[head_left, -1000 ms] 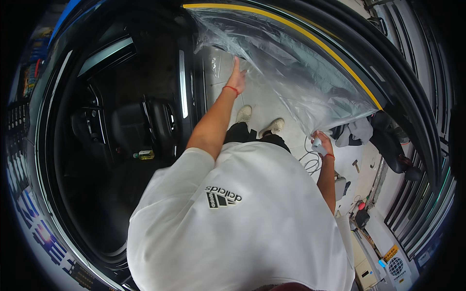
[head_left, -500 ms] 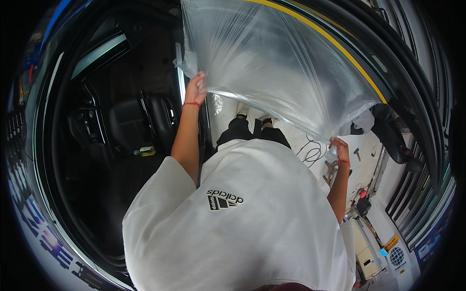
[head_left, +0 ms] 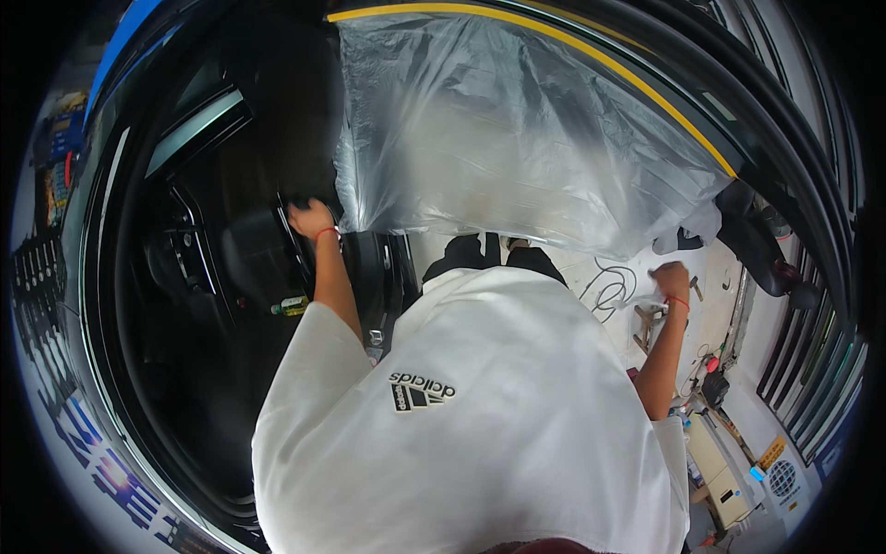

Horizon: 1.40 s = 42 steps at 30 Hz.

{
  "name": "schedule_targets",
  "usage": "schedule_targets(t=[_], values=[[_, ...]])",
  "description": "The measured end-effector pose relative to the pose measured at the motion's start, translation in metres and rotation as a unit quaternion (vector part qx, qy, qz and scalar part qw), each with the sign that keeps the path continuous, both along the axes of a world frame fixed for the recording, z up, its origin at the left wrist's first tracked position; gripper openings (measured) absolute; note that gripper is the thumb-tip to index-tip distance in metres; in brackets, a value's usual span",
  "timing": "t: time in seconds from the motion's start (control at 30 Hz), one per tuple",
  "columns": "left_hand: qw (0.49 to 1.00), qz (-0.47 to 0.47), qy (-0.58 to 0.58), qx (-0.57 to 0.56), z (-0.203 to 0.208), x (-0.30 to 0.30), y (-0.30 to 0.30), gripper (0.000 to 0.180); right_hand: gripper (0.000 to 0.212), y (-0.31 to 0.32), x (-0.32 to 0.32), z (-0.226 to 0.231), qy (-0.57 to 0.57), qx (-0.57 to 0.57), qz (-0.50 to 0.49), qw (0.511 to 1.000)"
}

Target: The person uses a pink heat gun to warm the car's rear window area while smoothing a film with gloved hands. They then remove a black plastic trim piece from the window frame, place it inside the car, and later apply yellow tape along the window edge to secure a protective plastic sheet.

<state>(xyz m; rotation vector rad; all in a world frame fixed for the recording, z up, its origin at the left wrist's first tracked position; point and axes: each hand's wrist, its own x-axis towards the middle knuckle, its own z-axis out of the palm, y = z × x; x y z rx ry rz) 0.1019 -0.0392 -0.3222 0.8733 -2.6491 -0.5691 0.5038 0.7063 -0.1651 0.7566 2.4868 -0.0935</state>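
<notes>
A clear plastic masking film [head_left: 498, 138] hangs in front of me from a strip of yellow tape [head_left: 591, 43] along a curved dark car edge. Its lower edge falls loosely above my legs. Over the dark car interior to the left is my left hand [head_left: 314, 219], beside the film's left edge and off it; its fingers are partly spread, with no object visible in them. Near the film's lower right corner, my right hand [head_left: 672, 280] is closed with curled fingers. Whatever it may hold is hidden.
Dark seats [head_left: 245, 245] fill the car at left, with a yellow-green bottle [head_left: 291, 306] on one. A coiled cable [head_left: 611, 284] lies on the pale floor to the right. A black car mirror [head_left: 771, 254] juts out at far right. Equipment boxes [head_left: 720, 466] stand at lower right.
My left hand has let go of the film and moved left and down over the car interior. The film, taut before, now hangs slack. My right hand has shifted slightly right, away from the film's corner.
</notes>
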Motion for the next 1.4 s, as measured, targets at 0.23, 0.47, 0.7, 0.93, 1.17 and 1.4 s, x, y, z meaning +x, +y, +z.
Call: schedule_targets(t=[0.23, 0.47, 0.7, 0.93, 1.17, 1.4], values=[[0.764, -0.630, 0.023, -0.137, 0.151, -0.044, 0.231, 0.097, 0.014, -0.166, -0.183, 0.029, 0.414, -0.135, 0.057, 0.899], [0.819, -0.448, -0.358, -0.009, 0.114, -0.087, 0.196, 0.072, 0.024, -0.156, -0.155, -0.060, 0.097, -0.279, 0.120, 0.948], [0.831, -0.469, 0.247, -0.167, 0.148, -0.212, 0.268, 0.085, 0.014, -0.156, -0.300, 0.094, 0.437, -0.045, 0.231, 0.868], [0.906, -0.401, 0.057, -0.125, 0.158, -0.202, 0.326, 0.101, 0.016, -0.035, -0.235, 0.058, 0.443, 0.076, 0.148, 0.881], [0.876, -0.447, 0.182, -0.010, 0.145, -0.107, 0.486, 0.112, 0.015, 0.078, -0.099, 0.051, 0.502, -0.016, 0.026, 0.864], [0.836, -0.523, 0.165, 0.006, 0.152, 0.090, 0.697, 0.120, 0.023, 0.137, -0.093, 0.050, 0.583, -0.374, -0.097, 0.715]])
